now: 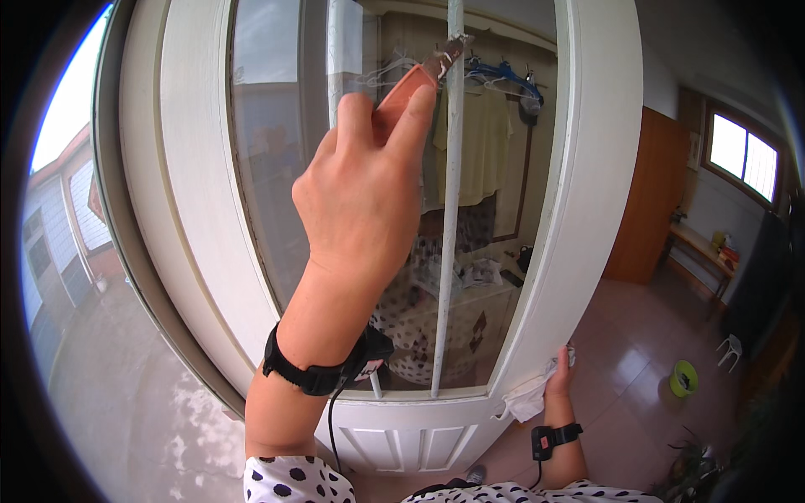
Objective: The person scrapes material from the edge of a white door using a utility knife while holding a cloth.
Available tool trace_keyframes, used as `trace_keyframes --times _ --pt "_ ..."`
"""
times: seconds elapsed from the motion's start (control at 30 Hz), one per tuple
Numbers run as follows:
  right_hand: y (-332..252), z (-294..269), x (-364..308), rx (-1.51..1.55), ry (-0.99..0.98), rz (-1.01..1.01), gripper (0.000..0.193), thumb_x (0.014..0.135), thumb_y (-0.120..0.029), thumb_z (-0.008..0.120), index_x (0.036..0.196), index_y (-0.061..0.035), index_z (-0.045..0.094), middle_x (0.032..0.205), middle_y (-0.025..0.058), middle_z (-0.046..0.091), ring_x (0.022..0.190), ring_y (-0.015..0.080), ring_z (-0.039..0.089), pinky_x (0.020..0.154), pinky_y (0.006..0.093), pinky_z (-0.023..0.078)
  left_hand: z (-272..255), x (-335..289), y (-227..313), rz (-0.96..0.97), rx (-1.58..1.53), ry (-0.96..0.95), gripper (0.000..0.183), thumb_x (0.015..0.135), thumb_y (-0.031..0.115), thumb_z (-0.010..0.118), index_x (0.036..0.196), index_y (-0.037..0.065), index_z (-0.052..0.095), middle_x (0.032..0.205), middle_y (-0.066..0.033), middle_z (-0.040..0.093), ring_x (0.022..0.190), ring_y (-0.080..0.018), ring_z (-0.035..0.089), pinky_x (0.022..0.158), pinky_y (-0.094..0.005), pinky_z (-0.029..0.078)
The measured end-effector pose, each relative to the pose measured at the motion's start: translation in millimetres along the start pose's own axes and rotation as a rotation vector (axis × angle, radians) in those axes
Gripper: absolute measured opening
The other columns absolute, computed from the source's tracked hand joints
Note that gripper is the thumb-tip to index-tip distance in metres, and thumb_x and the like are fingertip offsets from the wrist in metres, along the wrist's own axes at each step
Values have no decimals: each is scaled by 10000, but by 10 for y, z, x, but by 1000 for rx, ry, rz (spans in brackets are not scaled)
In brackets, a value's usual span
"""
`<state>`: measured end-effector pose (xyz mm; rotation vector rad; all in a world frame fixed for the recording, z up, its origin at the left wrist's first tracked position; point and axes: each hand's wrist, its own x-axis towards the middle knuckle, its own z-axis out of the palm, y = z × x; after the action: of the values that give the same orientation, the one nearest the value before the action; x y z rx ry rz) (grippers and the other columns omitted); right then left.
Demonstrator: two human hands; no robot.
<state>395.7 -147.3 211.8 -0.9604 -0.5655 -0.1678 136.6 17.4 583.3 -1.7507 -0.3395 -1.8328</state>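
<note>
My left hand (359,180) is raised in front of a white glazed door (591,159). Its fingers are closed round the orange handle of a scraper (404,96). The scraper's dark blade tilts up and right, its tip at a white vertical bar (449,226) of the door's window. White flakes or paint cling to the blade. Low on the right, by the door's edge, my right hand (559,379) grips a crumpled white cloth (527,401). Part of that hand's fingers is hidden behind the cloth and door edge.
Behind the glass pane hang clothes (478,147) and hangers (503,71). To the right, on the tiled floor, are a green basin (683,379) and a small white stool (730,350). Paved ground (126,386) lies outside at left. A cable (332,427) trails from my left wrist strap.
</note>
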Motion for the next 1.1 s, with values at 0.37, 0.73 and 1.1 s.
trace_keyframes --times 0.37,0.73,1.1 --pt "-202 -12 -61 -7 13 -10 387 909 -289 511 1147 14 546 1089 70 583 991 169 538 882 306 416 -216 195 -9 13 11 22 468 705 42 608 1132 233 600 812 -29 463 638 -199 557 445 -334 462" --pt "-305 -88 -28 -7 32 -34 362 910 -254 518 1148 15 552 1097 71 583 998 175 537 894 307 409 -257 333 40 -3 -10 18 480 695 44 604 1135 237 602 823 -34 476 664 -207 574 490 -346 479" --pt "-421 -97 -125 -55 -38 -60 381 903 -279 528 1158 5 538 1103 71 574 1014 176 526 909 318 401 -382 580 6 -54 18 -42 491 735 27 582 1176 243 573 860 -37 487 702 -212 589 522 -349 499"
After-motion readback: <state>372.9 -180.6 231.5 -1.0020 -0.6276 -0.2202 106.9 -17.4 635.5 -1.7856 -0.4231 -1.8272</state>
